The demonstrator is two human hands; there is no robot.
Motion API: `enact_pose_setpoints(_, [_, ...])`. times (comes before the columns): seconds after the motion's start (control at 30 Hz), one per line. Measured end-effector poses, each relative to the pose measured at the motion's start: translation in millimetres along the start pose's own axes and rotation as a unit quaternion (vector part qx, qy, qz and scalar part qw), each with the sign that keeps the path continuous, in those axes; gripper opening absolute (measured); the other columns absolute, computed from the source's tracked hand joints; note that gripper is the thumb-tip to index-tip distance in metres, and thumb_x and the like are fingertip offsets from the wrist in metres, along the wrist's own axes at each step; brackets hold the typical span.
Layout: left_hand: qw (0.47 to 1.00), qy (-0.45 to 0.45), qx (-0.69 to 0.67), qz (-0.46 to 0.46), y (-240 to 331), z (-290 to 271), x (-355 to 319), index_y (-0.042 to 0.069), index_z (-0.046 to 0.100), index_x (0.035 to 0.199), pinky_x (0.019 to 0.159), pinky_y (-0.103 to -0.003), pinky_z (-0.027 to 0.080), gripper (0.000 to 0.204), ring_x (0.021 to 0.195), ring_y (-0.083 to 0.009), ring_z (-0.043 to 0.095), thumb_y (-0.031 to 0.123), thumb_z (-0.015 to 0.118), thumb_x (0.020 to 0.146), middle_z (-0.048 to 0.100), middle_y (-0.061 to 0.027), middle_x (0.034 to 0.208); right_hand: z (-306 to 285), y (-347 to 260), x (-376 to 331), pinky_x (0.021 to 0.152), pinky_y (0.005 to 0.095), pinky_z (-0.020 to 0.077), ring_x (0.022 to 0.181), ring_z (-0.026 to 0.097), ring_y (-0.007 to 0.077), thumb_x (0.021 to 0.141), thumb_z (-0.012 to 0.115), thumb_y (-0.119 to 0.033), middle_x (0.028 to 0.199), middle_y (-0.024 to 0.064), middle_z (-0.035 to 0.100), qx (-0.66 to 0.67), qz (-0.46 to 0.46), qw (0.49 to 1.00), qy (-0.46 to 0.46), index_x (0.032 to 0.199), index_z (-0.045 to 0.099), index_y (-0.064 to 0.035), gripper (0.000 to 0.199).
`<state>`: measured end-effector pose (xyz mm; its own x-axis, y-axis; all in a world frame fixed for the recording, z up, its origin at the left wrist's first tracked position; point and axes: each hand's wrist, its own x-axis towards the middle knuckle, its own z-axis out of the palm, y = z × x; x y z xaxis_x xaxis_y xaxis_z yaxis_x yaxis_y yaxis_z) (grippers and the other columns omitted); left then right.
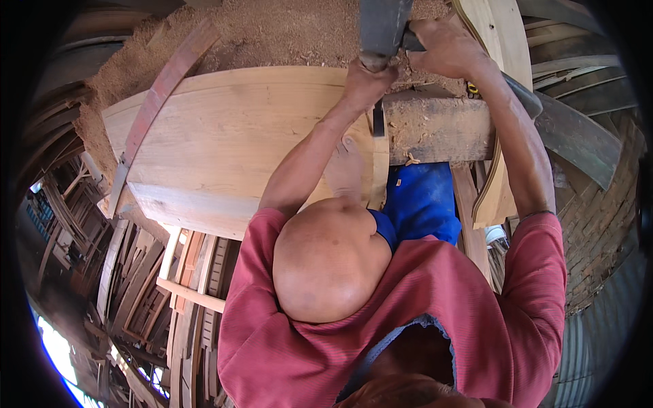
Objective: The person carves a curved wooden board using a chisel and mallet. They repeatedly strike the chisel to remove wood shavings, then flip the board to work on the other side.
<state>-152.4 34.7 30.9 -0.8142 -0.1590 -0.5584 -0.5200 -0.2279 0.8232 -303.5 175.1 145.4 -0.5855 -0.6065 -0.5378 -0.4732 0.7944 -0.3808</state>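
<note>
Both of my hands are at the top of the view, on a dark tool (386,27) with a wide flat head and a long dark handle, like an axe or an adze. My left hand (371,80) is closed round the lower end of the head. My right hand (449,49) grips the handle close to the head; the handle's thick butt comes out beyond my right wrist. Below my left hand lies a broad, pale curved wooden board (238,129). My bare foot (345,163) rests on it, with the knee bent. A short black strip (378,119) shows at the board's right end.
A thick wooden block (435,129) sits right of the board. A curved reddish strip (160,102) crosses its left end. Another pale curved plank (503,41) stands at right, beside a dark curved piece (578,139). Sawdust (272,34) covers the ground beyond; stacked timber (136,279) lies at left.
</note>
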Motion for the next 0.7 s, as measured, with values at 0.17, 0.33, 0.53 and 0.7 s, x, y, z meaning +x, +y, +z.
enact_pose_setpoints(0.17, [0.996, 0.04, 0.009, 0.083, 44, -19, 19, 0.006, 0.063, 0.079, 0.055, -0.027, 0.045, 0.019, 0.06, -0.0076, 0.056, 0.012, 0.08, 0.086, 0.063, 0.0026, 0.068, -50, -6, -10, 0.086, 0.0488, 0.0552, 0.097, 0.071, 0.0434, 0.08, 0.076, -0.032, 0.095, 0.0292, 0.071, 0.025, 0.01, 0.988, 0.154, 0.101, 0.068, 0.005, 0.043])
enact_pose_setpoints(0.33, [0.99, 0.033, 0.004, 0.136, 46, -6, 25, 0.006, 0.064, 0.079, 0.055, -0.026, 0.046, 0.017, 0.06, -0.0069, 0.058, 0.009, 0.078, 0.088, 0.065, 0.0007, 0.069, -87, -24, -25, 0.087, 0.0502, 0.0549, 0.097, 0.071, 0.0427, 0.082, 0.075, -0.031, 0.095, 0.0288, 0.071, 0.028, 0.019, 0.988, 0.149, 0.102, 0.068, 0.004, 0.041])
enact_pose_setpoints(0.53, [0.986, 0.022, 0.065, 0.155, 50, 12, -4, 0.002, 0.067, 0.089, 0.063, -0.028, 0.051, 0.016, 0.069, -0.0068, 0.058, 0.011, 0.08, 0.088, 0.068, 0.0015, 0.077, -56, -15, -20, 0.089, 0.05, 0.055, 0.101, 0.071, 0.0396, 0.082, 0.075, -0.03, 0.099, 0.026, 0.073, -0.129, -0.016, 0.991, 0.0, 0.096, 0.068, 0.0011, 0.036])
enact_pose_setpoints(0.7, [0.993, 0.017, 0.039, 0.11, 36, 0, -1, 0.002, 0.067, 0.09, 0.065, -0.028, 0.051, 0.018, 0.07, -0.0067, 0.06, 0.012, 0.081, 0.087, 0.07, -0.0003, 0.078, -69, -18, -26, 0.089, 0.0499, 0.0539, 0.1, 0.068, 0.0442, 0.079, 0.079, -0.028, 0.096, 0.0278, 0.071, 0.006, -0.042, 0.982, 0.186, 0.099, 0.066, 0.004, 0.04])
